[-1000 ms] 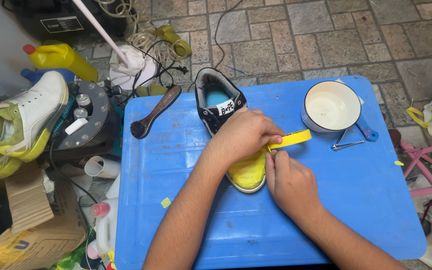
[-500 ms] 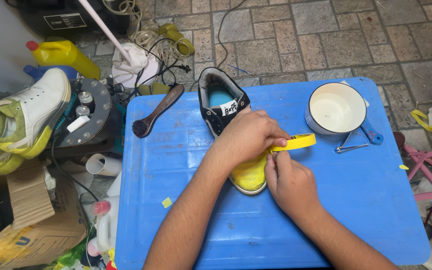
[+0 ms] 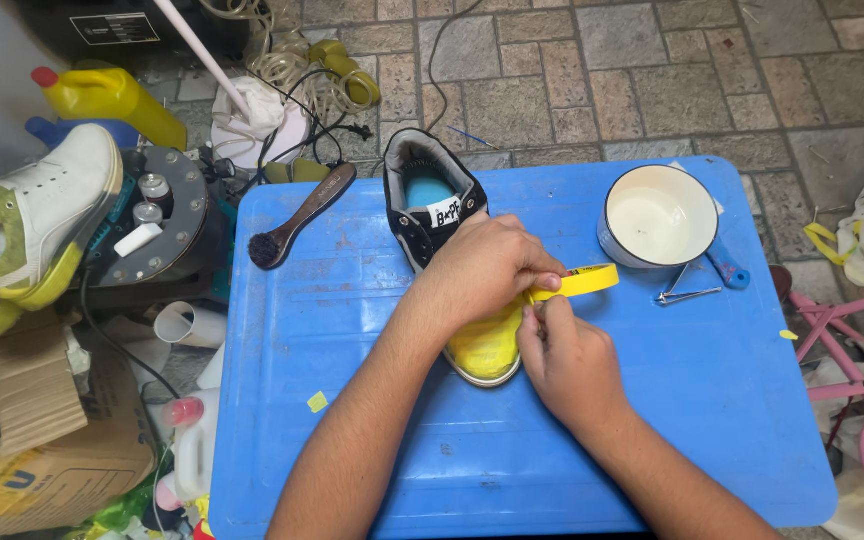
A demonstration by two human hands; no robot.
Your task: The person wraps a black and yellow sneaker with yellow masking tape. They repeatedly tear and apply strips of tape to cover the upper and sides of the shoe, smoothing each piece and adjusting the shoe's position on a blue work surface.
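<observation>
Under my left hand (image 3: 487, 265) I see a shoe (image 3: 452, 260) with a matt black cloth upper and a toe wrapped in crinkled yellow tape. The tape roll (image 3: 582, 282) at my fingertips looks like smooth paper. The blue table (image 3: 352, 330) beneath is scuffed plastic. Right of my hands, a glossy white pot (image 3: 657, 218); to their left, a wooden brush (image 3: 297, 213).

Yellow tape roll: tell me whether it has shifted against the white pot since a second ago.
Cannot tell: the yellow tape roll sits just left of the white pot as before; any shift is slight.
</observation>
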